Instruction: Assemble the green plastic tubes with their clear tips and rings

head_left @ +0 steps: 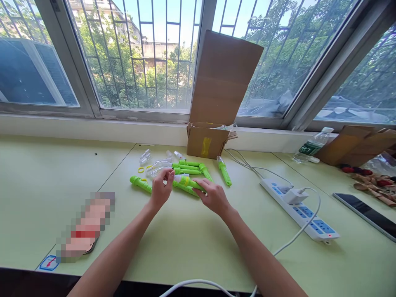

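Both hands meet over the middle of the table, on one green tube-shaped handle (192,183) with a yellow ring and a clear plastic piece at its left end. My right hand (213,197) is closed around the green end. With its fingers pinched, my left hand (161,187) grips the clear plastic piece (177,177). Several more green handles (187,170) lie just behind and under the hands. One green handle with a clear tip (224,170) lies apart to the right. Clear plastic caps (145,156) and a yellow ring (141,169) lie to the left.
An opened cardboard box (204,140) stands by the window. Right of the hands are a white power strip (300,210) with a plugged-in charger and cable, a water bottle (314,145) and a tablet-like device (368,214). A blurred-out phone-like object (88,227) lies at left.
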A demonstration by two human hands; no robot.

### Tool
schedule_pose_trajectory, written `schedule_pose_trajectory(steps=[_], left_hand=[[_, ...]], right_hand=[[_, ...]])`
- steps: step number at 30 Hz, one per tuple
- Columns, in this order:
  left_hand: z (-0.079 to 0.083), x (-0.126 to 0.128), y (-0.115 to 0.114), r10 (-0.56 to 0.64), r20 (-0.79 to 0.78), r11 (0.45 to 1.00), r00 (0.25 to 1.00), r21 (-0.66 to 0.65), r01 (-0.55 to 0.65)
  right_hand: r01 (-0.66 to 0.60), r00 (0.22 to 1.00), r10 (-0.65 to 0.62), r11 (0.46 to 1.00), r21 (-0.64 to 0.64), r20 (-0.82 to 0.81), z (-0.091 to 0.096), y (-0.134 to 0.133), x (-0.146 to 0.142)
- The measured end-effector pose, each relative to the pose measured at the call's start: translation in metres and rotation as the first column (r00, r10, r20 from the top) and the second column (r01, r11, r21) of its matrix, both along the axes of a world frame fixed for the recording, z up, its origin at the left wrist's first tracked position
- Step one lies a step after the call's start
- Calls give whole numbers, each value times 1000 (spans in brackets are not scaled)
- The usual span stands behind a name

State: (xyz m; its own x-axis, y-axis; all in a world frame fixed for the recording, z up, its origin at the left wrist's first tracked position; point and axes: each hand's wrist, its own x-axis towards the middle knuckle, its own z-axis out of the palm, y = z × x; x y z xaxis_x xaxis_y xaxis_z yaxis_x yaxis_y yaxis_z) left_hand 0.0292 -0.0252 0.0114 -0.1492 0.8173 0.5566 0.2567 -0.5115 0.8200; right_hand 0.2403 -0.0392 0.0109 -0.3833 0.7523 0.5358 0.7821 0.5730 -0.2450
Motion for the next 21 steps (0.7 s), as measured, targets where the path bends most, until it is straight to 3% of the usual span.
schedule_pose_trajectory(steps=[4, 8, 21], left_hand=[[-5, 4, 4, -112, 255, 980, 960, -134, 150], [-10, 5, 8, -142, 401, 949, 905, -204, 239], [-10, 3, 10, -139, 431, 934, 892, -242, 262]], right_hand=[[13, 999, -14, 1000, 14, 29, 0, -1, 0], [15, 999, -16, 1000, 16, 36, 1, -2, 1], [8, 1000, -7, 1000, 20, -23, -2, 2, 3]])
